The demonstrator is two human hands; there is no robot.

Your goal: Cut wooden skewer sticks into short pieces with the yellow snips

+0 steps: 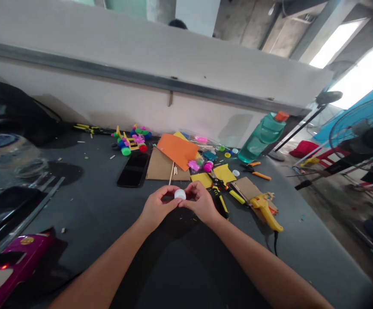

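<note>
A small white bottle cap (180, 195) is pinched between my two hands over the dark table. My left hand (159, 206) grips its left side with thumb and fingers. On the other side, my right hand (202, 201) holds it the same way. Just beyond my hands lie a brown cardboard piece (156, 165) with an orange sheet (178, 149) over it, and a thin wooden stick (171, 173). Yellow paper (224, 173) and yellow-black pliers (220, 198) are close to my right hand. A black phone (133, 169) lies beyond my left hand.
A yellow glue gun (266, 211) rests on cardboard at the right, near orange-handled pliers (260, 174). A green bottle (260, 138) leans by the wall. Colourful small toys (131, 140) stand at the back. A magenta power strip (24, 262) and a clear jar (9, 152) are at the left.
</note>
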